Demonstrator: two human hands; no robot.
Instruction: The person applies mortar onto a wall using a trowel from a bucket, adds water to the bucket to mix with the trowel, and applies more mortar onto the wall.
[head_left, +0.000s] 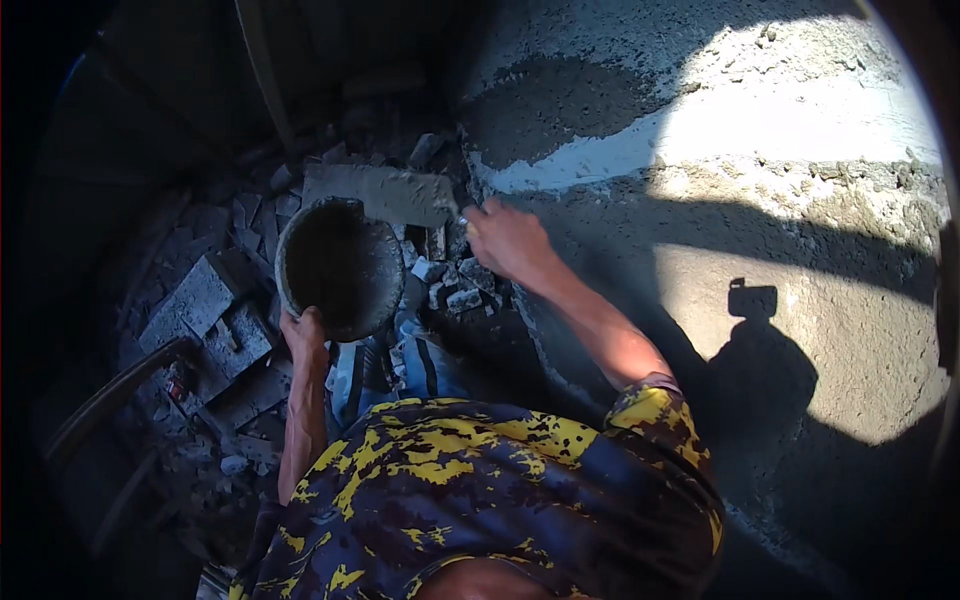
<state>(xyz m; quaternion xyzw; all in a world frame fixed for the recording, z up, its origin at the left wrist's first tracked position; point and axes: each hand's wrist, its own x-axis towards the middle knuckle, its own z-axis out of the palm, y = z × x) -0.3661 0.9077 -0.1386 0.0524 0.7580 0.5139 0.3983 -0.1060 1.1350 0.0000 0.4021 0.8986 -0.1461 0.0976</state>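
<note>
Yellow-blotched shirt point(490, 500) foremost, 1 bowl point(384, 278) looks shadowed inside.

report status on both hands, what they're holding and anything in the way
Left hand gripping round bucket by its rim. Right hand holding grey-coated flat tool at bucket's far rim. Loose rubble below.

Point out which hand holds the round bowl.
The left hand, gripping the near rim of the bowl; the right hand instead holds the flat trowel.
</note>
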